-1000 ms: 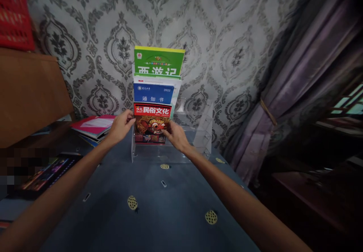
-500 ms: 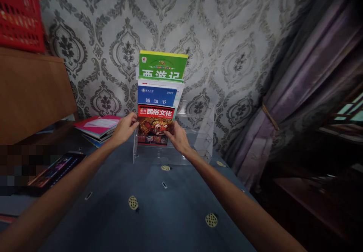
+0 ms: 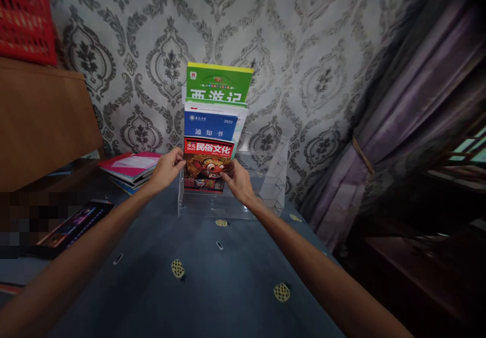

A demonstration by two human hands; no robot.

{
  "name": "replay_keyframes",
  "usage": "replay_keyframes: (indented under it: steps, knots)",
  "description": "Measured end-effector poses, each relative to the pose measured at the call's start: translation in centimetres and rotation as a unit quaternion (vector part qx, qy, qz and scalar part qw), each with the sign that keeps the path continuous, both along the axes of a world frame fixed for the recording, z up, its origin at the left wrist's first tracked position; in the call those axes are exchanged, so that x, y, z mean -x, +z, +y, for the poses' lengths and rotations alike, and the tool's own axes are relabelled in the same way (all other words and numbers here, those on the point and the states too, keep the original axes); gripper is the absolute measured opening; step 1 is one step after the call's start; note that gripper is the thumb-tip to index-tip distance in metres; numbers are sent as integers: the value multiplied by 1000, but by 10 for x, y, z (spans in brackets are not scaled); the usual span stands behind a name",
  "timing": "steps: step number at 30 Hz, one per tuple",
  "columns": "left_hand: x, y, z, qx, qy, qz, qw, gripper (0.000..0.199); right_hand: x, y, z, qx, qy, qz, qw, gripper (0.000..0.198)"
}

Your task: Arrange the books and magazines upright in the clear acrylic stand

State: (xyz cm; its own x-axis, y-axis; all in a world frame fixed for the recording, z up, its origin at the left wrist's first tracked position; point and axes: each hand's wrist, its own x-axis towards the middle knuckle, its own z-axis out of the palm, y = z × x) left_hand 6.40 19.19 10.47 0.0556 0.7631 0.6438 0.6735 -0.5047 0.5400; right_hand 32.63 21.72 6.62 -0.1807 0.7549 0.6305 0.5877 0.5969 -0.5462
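Note:
A book with a red title band and a mask on its cover (image 3: 205,168) stands at the front of a clear tiered rack (image 3: 266,186). My left hand (image 3: 169,168) pinches the book's left edge. On its right edge, my right hand (image 3: 237,180) grips with the thumb over the cover and the other fingers mostly hidden behind. Directly behind it rises a blue booklet (image 3: 210,126) marked 2022, and behind that a green book with a yellow top edge (image 3: 220,80). White and pale green edges of other books show between those two.
Left of the rack lies a pile of books with a pink cover on top (image 3: 132,164). A dark printed book (image 3: 76,226) lies nearer on the left. A red basket (image 3: 26,24) sits on a wooden cabinet (image 3: 41,125). A tied curtain (image 3: 357,176) hangs at right.
Both hands keep their hold on the book's edges, and it stays in the front of the rack. The whole view has shifted very slightly.

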Motion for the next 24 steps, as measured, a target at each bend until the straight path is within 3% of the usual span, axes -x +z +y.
replay_keyframes:
  steps: [8, 15, 24]
  knots:
    - [0, -1, -3, 2, -20, -17, 1000, 7, 3, -1, 2, -5, 2, 13, 1000, 23]
    - [0, -2, -3, 10, -30, -18, 999, 29, 4, -3, -2, -14, 17, 35, 999, 24]
    - [-1, -1, -3, 17, -17, -19, 1000, 27, 6, -7, -1, -37, 33, 75, 996, 14]
